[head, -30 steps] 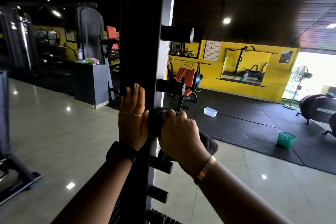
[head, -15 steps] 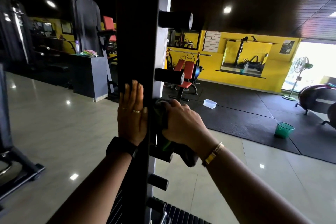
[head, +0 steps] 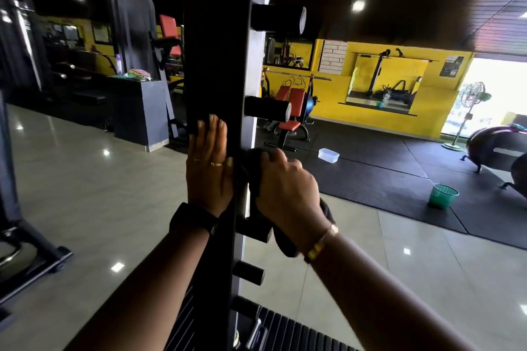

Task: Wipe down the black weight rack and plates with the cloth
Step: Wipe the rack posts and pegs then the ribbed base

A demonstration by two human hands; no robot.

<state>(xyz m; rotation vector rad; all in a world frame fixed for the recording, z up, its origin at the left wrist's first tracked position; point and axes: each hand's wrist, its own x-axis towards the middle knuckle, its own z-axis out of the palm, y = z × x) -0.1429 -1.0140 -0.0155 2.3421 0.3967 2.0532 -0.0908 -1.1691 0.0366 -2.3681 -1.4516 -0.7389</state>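
1. The left hand [head: 209, 168] lies flat on the front face of the black weight rack [head: 216, 37], fingers straight and together. It holds nothing and looks like a brace.
2. The right hand [head: 285, 188] is curled round the dark cloth [head: 252, 171] and presses it against the right edge of the upright. The cloth sits below the middle peg [head: 268, 110] and just above a lower peg [head: 252, 229]. A tail of it hangs under the wrist.
3. The wiping looks to be under way at mid-height on the upright. The black finish shows no line between wiped and unwiped metal, so I cannot tell how much of the post is already done.
4. My reading is that most of the job remains:
   - The top peg [head: 278, 21] is well above the cloth.
   - The small peg [head: 248, 272] further down is also apart from the cloth.
   - The ribbed black part [head: 299, 336] at the foot is well below both hands (plates or matting, I cannot tell which).
5. No plate is clearly visible on any peg, so the plates part of the task cannot be judged as started.
6. A green basket [head: 443, 195] and a clear tub [head: 328, 155] stand on the floor mat, well away from the rack.
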